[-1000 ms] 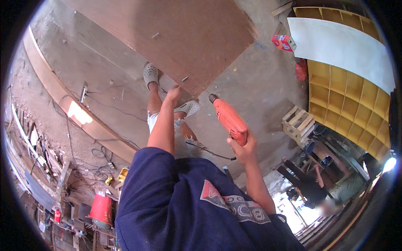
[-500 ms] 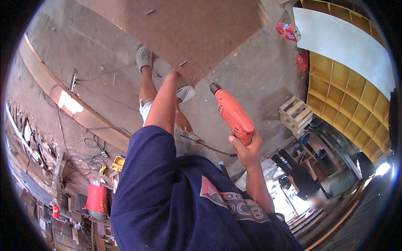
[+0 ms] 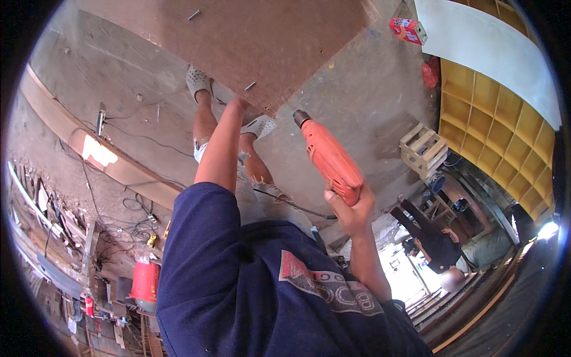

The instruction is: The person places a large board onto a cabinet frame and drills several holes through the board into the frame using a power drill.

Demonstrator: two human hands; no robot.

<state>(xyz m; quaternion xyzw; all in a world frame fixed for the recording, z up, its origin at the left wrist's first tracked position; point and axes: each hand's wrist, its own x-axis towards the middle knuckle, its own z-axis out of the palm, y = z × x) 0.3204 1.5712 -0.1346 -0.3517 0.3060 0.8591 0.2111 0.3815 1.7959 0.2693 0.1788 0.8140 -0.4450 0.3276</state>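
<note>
Shifted drill (image 3: 333,159) within right fingers (image 3: 366,201)

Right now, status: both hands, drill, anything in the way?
Right fingers around orange drill handle. Left hand at brown board edge, its fingers hidden. Chuck beside the board's near corner. Possible snags: dark cord, small metal rods on board.

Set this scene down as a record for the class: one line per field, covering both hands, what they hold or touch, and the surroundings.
Left hand: at the edge of the panel, grip hidden
Right hand: gripping the drill
Drill: orange, chuck toward the panel's corner
Panel: brown, two small metal pieces on it
Right side: slatted crate, red tin, yellow compartmented shelf
Lower left: red bucket
</note>
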